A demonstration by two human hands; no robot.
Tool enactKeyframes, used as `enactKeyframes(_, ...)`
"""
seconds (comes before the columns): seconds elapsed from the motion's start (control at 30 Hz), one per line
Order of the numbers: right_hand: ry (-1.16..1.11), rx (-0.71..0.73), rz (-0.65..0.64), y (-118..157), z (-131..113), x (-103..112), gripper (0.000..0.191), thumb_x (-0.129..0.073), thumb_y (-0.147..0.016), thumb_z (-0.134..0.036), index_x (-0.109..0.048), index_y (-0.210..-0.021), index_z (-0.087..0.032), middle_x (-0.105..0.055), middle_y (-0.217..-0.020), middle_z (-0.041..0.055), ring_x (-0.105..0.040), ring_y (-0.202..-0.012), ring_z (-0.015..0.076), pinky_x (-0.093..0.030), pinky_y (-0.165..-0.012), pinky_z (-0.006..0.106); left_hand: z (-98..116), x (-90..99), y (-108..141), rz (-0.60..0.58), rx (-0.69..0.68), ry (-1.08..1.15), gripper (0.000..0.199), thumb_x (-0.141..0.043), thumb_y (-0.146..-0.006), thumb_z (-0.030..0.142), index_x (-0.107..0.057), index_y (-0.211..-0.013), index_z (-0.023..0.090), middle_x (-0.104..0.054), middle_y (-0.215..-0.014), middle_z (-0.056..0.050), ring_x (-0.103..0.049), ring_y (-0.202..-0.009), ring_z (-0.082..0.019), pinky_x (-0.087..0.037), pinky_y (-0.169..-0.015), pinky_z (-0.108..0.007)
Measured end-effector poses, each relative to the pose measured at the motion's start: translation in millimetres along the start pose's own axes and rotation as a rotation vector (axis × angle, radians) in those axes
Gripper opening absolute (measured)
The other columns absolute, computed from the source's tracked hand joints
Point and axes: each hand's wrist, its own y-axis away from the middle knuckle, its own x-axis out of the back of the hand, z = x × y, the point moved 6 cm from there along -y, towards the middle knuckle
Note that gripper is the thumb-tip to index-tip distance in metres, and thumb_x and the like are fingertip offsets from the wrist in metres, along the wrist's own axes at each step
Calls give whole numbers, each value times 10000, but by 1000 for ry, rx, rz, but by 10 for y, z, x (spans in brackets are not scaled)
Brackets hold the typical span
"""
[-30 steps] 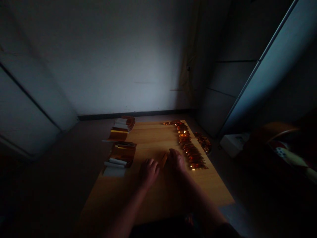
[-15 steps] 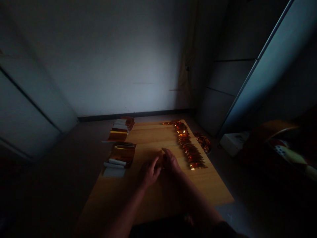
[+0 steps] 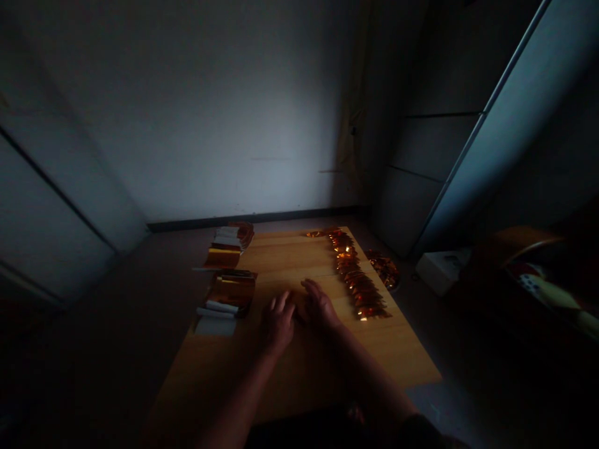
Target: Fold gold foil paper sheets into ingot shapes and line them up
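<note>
Both hands rest low over the middle of a wooden table (image 3: 290, 255). My left hand (image 3: 279, 321) is palm down, its fingers curled at a small dark amber piece (image 3: 299, 317) between the hands; its exact grip is too dark to make out. My right hand (image 3: 321, 305) lies just right of that piece with fingers stretched out. To the left are amber film sheets (image 3: 231, 290) with pale backing strips (image 3: 216, 324), and behind them another stack (image 3: 223, 254). A long row of shiny amber folded pieces (image 3: 362, 290) runs along the table's right side.
Beyond the table's right edge, a container of shiny amber pieces (image 3: 384, 269) stands low down. Further right are a white box (image 3: 442, 269) and a dark chair-like shape with patterned cloth (image 3: 531, 280). A wall (image 3: 234, 125) rises behind the table.
My left hand has turned palm down and its fingers now point forward. My right fingers have straightened. The amber piece that was raised between the hands now sits lower and looks darker.
</note>
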Motion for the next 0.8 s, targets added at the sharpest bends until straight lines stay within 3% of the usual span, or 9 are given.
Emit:
enactKeyframes(0.2,-71,49,211,137,24,249,411,-475,-763,-113,-576,-1150,-211,-578,-1156,89,-600,-961,174,-531,-811,300,34,76,10,13,0,-15,182,-513,-800,169,-658,-903,208,-648,-1055,-82,-522,-1008,-261,-381,-835,-414)
enactKeyframes(0.33,-46,121,281,214,-87,390,246,-494,-824,-192,-613,-1039,-212,-590,-1050,79,-590,-921,174,-525,-743,273,47,89,15,6,-7,-60,205,-469,-846,175,-667,-879,219,-662,-903,-71,-548,-922,-247,-359,-781,-398)
enactKeyframes(0.67,-6,133,209,198,-97,315,176,-477,-808,-172,-637,-881,-188,-588,-879,64,-577,-811,168,-486,-719,264,-19,-73,-11,-7,-39,42,273,-427,-872,132,-682,-939,204,-624,-842,-66,-547,-870,-211,-406,-766,-331)
enactKeyframes(0.8,69,142,139,192,-69,237,167,-498,-755,-149,-642,-835,-179,-583,-850,64,-564,-772,170,-483,-697,266,-36,-90,-32,-53,8,101,290,-435,-870,135,-687,-970,237,-599,-830,-49,-551,-817,-178,-415,-727,-287)
